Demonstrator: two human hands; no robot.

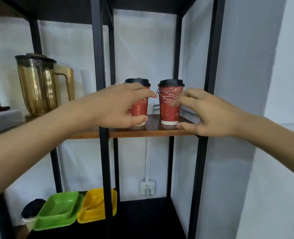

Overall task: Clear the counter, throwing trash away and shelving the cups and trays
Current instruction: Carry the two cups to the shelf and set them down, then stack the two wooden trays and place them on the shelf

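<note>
Two red paper cups with black lids stand upright side by side on a wooden shelf board (pixel 151 132) in a black metal rack. The left cup (pixel 141 107) is partly covered by my left hand (pixel 115 107), which hovers in front of it with curved, spread fingers and the thumb by its base. My right hand (pixel 208 114) is just right of the right cup (pixel 168 104), fingers apart, fingertips close to its side and thumb near its base. Neither cup is lifted. A green tray (pixel 59 211) and a yellow tray (pixel 94 207) lie on the bottom shelf.
An amber blender jug (pixel 39 85) stands on the left section of the shelf. A black frame post (pixel 104 169) runs down in front of the board. A lidded cup (pixel 32 209) sits beside the green tray. A wall socket (pixel 147 187) is behind the rack.
</note>
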